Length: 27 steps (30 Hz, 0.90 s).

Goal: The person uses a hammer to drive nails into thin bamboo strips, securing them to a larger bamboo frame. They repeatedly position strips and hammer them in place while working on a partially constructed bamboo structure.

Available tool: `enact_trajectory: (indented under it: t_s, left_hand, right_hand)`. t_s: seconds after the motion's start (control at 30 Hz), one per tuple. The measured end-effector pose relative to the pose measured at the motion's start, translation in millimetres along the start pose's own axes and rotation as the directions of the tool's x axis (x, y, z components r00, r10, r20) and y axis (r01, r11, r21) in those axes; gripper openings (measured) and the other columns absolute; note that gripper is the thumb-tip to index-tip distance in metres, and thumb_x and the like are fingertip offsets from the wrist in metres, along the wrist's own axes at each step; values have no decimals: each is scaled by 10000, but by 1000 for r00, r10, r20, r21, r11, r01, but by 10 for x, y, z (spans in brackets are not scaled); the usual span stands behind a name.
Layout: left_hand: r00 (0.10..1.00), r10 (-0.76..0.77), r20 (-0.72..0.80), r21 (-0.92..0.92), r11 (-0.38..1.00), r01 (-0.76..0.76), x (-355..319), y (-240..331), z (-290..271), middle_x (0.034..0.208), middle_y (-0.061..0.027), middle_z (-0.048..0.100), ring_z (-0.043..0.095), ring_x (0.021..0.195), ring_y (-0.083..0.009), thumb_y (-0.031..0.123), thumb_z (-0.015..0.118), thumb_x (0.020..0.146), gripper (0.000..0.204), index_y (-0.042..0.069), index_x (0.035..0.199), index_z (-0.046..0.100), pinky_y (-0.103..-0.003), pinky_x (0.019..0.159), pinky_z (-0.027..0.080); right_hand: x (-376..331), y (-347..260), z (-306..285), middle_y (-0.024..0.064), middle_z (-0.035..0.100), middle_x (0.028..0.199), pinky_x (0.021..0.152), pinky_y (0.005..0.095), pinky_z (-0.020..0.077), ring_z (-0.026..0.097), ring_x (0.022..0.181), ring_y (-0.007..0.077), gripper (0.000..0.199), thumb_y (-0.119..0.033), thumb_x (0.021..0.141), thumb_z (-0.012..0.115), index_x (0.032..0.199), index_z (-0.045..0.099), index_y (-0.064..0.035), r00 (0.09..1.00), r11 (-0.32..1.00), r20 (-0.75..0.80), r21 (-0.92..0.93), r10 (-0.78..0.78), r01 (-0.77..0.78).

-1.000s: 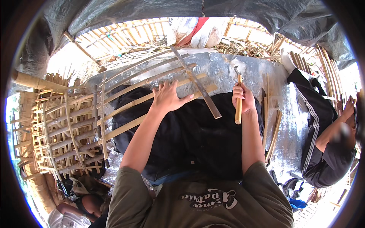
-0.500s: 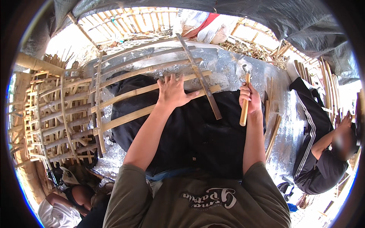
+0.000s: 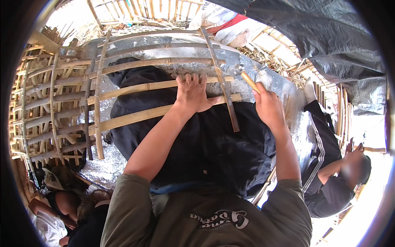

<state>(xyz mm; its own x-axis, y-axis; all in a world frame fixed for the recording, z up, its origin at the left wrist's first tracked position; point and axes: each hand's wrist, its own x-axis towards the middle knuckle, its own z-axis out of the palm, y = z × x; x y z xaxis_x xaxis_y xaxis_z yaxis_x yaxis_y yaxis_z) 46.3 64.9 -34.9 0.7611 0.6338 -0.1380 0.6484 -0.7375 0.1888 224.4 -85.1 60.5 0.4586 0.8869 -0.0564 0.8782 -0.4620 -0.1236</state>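
My right hand [image 3: 269, 108] grips the wooden handle of a hammer [image 3: 249, 81]. The hammer's metal head is up and to the left, beside the right crosspiece [image 3: 223, 87] of a bamboo lattice. Long bamboo slats [image 3: 142, 87] run across this lattice, joined at the left by another upright strip [image 3: 98, 96]. My left hand [image 3: 192, 96] lies over the two nearest slats with fingers spread, its thumb along the lower slat [image 3: 138, 117]. Both slats pass over my legs in black cloth [image 3: 185, 152].
A denser bamboo lattice [image 3: 41, 111] adjoins at the left. Under the work is a silvery sheet [image 3: 103, 160]. One person [image 3: 329, 181] sits at the right, another [image 3: 61, 210] at the lower left. Dark tarpaulin [image 3: 329, 37] hangs at the upper right.
My right hand has swung the hammer up and left, its head now tilted toward the right crosspiece. My left hand stays on the slats. The whole view has shifted slightly.
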Motion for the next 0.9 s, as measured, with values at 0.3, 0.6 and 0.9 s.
enact_trajectory:
  t_s: [0.3, 0.6, 0.9]
  left_hand:
    - [994, -5, -108, 28, 1000, 8, 3, 9, 132, 1363, -176, 506, 453, 1289, -366, 772, 477, 851, 983, 59, 1520, 376, -612, 1057, 285]
    - [999, -10, 46, -2, 1000, 10, 30, -3, 54, 1380, -175, 495, 415, 1341, -362, 738, 463, 879, 974, 45, 1548, 315, -581, 1061, 268]
    - [1000, -5, -17, 49, 999, 6, 16, -5, 95, 1257, -116, 520, 456, 1175, -286, 709, 451, 901, 911, 54, 1528, 362, -546, 1029, 268]
  right_hand:
    - [216, -220, 207, 199, 692, 790, 669, 560, 563, 693, 758, 464, 197, -282, 1020, 498, 1114, 493, -108, 997, 966, 54, -250, -57, 69]
    - [220, -245, 258, 180, 688, 790, 655, 548, 568, 697, 744, 454, 174, -265, 1015, 506, 1089, 486, -109, 993, 963, 100, -257, -62, 86]
    - [169, -285, 379, 147, 672, 779, 644, 541, 579, 698, 739, 451, 175, -285, 1020, 498, 1074, 471, -120, 990, 937, 134, -338, -42, 85]
